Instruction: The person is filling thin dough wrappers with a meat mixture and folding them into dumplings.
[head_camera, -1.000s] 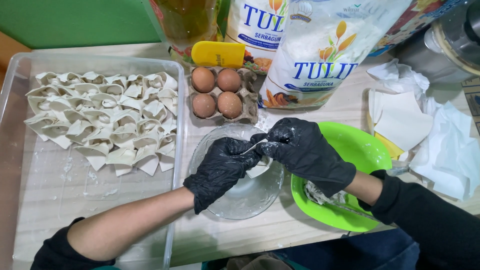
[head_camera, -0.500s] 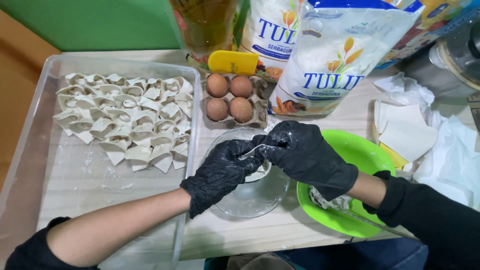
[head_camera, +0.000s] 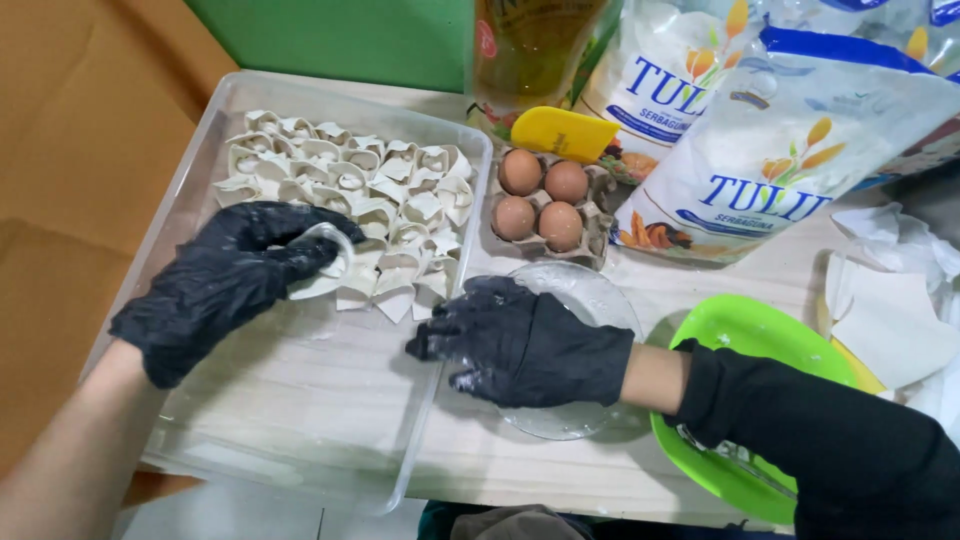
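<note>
Left hand sets a folded dumpling at the front edge of the rows in the tray.

I see my black-gloved left hand (head_camera: 225, 280) with its grip pinched narrow on a pale folded dough dumpling (head_camera: 322, 262), just left of the nearest row of folded dumplings (head_camera: 350, 190) in the clear plastic tray (head_camera: 300, 440). My black-gloved right hand (head_camera: 530, 345) rests, fingers loosely spread and holding nothing, on the clear glass bowl (head_camera: 590, 295) on the table (head_camera: 700, 285), farther away.

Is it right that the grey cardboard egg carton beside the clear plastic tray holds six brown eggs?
No. The head view shows four brown eggs in the grey cardboard egg carton, not six. It does sit beside the clear plastic tray.
</note>
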